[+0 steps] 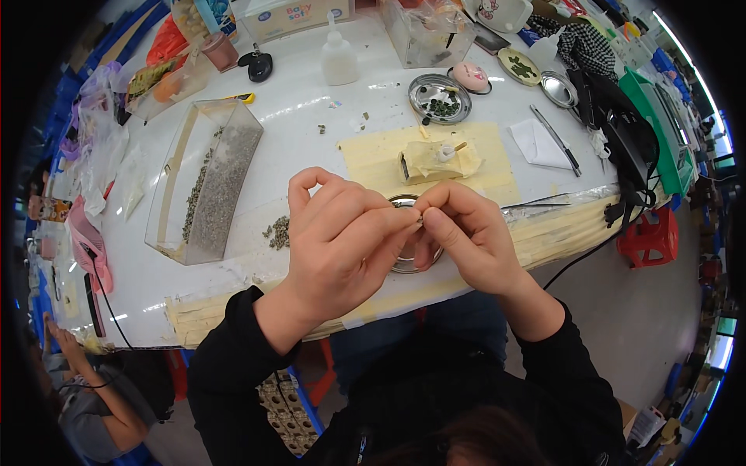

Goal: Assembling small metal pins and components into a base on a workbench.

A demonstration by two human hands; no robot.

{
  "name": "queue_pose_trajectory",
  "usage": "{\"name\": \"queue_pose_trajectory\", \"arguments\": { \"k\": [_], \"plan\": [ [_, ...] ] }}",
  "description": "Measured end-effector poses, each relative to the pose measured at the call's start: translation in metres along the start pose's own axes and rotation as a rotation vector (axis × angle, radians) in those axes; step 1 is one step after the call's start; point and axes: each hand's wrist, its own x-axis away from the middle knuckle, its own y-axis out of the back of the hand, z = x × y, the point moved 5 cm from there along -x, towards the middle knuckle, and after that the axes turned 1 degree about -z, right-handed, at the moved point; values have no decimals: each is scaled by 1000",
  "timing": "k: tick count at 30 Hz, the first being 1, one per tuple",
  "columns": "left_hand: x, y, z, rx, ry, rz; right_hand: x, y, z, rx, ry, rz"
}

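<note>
My left hand and my right hand meet fingertip to fingertip over the near edge of the table. Both are closed in a pinch around something tiny, mostly hidden by the fingers. Beneath them is a round metal dish, partly covered by my hands. Beside my left hand lies a loose pile of small grey-green pieces. Beyond my right hand, a small block wrapped in yellow tape sits on a yellowish sheet.
To the left stands a clear plastic bin of small grey pieces. A white squeeze bottle and a metal dish with dark green pieces stand farther back. White paper lies right. Another person's arm shows at lower left.
</note>
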Motion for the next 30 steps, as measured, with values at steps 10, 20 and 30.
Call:
{"name": "queue_pose_trajectory", "arguments": {
  "k": [10,20,30],
  "plan": [
    [0,2,-2,-67,-41,44,-2,0,2,99,49,-69],
    [-1,1,-5,-101,-7,22,1,1,8,482,408,-173],
    [2,2,0,8,19,42,1,1,2,91,89,-70]
  ]
}}
